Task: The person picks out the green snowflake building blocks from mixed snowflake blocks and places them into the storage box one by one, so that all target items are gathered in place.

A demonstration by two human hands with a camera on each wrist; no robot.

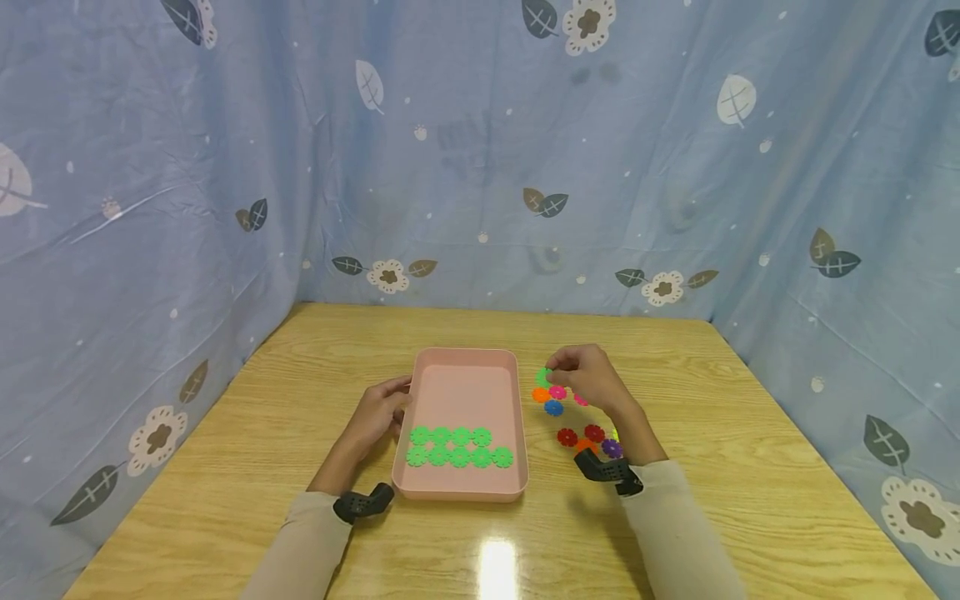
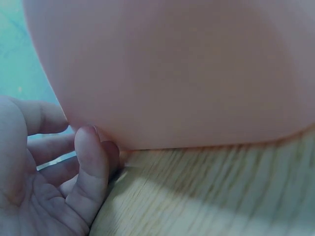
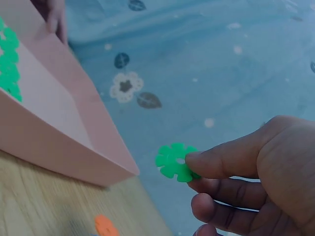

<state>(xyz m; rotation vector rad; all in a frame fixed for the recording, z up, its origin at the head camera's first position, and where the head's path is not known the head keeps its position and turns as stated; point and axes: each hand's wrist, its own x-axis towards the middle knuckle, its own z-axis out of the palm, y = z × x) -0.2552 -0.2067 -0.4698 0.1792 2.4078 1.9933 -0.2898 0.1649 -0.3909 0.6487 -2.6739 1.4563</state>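
My right hand (image 1: 592, 377) is raised above the table, pinching a green flower-shaped plastic disc (image 3: 173, 161) between thumb and forefinger. The disc's notched petals show clearly in the right wrist view, while its near edge is hidden by the thumb. At the left wall of a shallow pink tray (image 1: 465, 379), my left hand (image 1: 377, 414) holds the side, its thumb and bent fingers against the wall in the left wrist view. Two rows of green flower discs (image 1: 460, 457) lie along the near end of that tray.
Right of the tray, loose flower discs lie on the wooden table (image 1: 300, 392): orange (image 1: 541, 395), blue (image 1: 553, 408), pink (image 1: 557, 392), red (image 1: 567, 437) and purple (image 1: 612, 448). The right forearm partly covers a yellow one. A patterned blue curtain (image 1: 465, 167) surrounds the table's back and sides.
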